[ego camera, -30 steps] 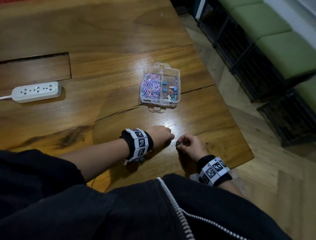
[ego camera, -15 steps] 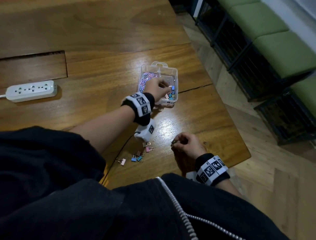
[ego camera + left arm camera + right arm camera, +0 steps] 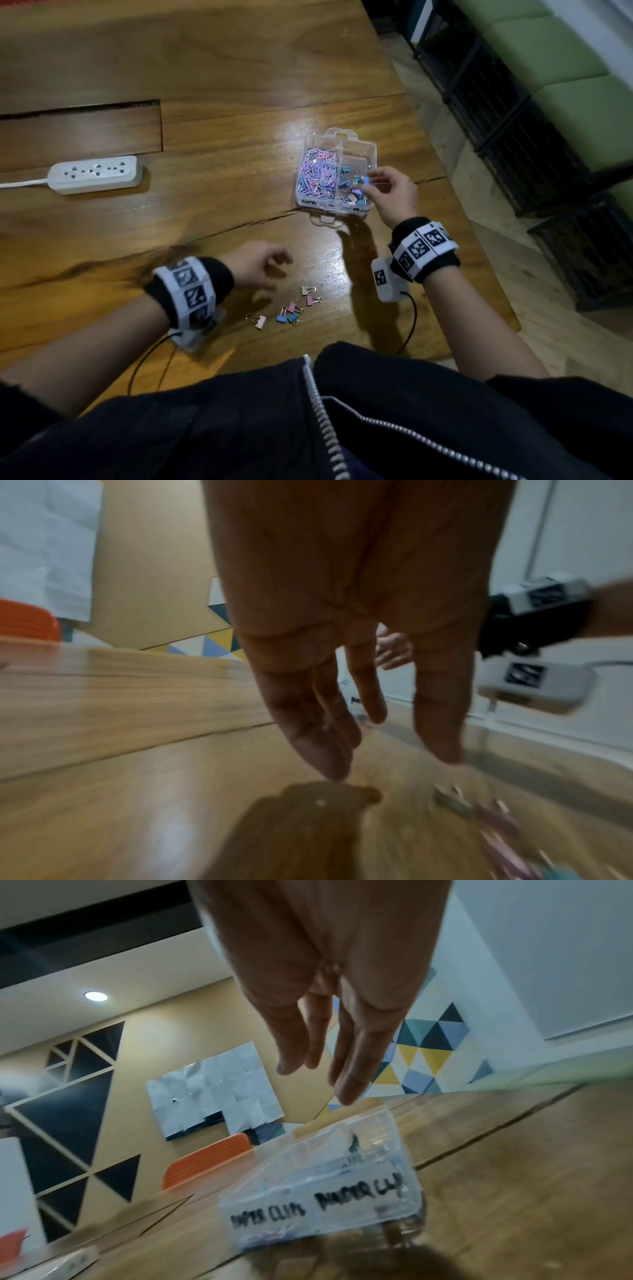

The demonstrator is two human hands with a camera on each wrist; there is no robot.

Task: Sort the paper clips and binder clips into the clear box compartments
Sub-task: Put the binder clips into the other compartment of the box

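Clear box holds paper clips left, binder clips right; both hands' fingers relaxed, empty.

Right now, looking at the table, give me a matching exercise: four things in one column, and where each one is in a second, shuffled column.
Things:
1. paper clips
2. loose binder clips
3. power strip
4. right hand

Places:
A. over the box's right compartment
B. on the bare table near the person
C. in the box's left compartment
D. far left on the table

Pairs: 1-C, 2-B, 3-D, 4-A
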